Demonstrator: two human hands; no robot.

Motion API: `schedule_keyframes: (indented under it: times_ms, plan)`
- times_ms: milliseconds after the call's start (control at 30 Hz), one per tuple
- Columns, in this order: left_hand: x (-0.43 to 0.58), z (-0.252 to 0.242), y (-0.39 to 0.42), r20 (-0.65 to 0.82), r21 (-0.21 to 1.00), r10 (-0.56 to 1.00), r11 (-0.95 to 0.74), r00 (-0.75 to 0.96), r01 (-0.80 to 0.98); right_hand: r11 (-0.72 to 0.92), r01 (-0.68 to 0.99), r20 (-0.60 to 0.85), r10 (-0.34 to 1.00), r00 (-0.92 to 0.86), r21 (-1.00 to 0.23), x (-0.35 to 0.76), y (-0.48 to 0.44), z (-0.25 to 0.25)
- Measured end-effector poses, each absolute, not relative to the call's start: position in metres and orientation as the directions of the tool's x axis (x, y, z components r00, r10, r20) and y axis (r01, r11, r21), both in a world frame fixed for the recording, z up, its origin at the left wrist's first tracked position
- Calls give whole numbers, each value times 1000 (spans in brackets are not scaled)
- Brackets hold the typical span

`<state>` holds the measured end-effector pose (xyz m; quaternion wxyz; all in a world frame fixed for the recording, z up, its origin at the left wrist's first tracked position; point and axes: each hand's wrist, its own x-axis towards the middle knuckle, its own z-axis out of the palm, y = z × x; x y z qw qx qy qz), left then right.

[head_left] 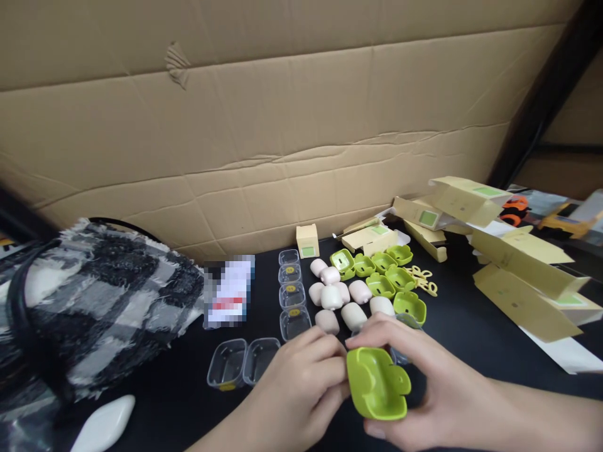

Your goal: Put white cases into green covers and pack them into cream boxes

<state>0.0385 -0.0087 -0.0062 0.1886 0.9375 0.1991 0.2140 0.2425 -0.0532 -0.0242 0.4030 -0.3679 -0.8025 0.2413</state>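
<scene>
My right hand (424, 389) grips a small green plastic dish (377, 386) with a notched, leaf-like rim, thumb below and fingers above. The dish is tilted, its hollow facing up and right. Curled fingers of my left hand (308, 380) meet the dish's left side; what they pinch, if anything, is hidden. Beyond my hands lies a group of pale pink and cream barrel-shaped pieces (331, 296). Several more green dishes (409, 306) stand behind and to the right. Clear plastic cups (295, 323) with yellow stickers form a column to the left.
Two larger clear cups (227, 364) sit left of my hands. A small upright carton (308, 241) stands by the cardboard wall (282, 125). Opened cartons (525, 301) are piled right, near yellow plastic pieces (424, 279). A plaid bag (108, 301) and white object (104, 424) lie left.
</scene>
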Motion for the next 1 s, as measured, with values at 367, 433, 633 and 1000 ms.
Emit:
schedule_keyframes:
  times_ms: [367, 433, 633, 1000]
  plan:
    - [41, -7, -2, 527, 117, 345, -935, 777, 335, 671, 317, 570, 739, -359, -670, 242, -53, -24]
    - [42, -8, -2, 526, 122, 351, -933, 775, 340, 691, 327, 586, 721, -369, -645, 243, -52, -25]
    - [38, -7, 0, 469, 137, 435, -896, 769, 423, 696, 429, 561, 718, -412, -576, 244, -39, -16]
    - [41, 9, -8, -106, 986, 754, 162, 648, -27, 710, 618, 450, 699, -556, -338, 229, -19, 37]
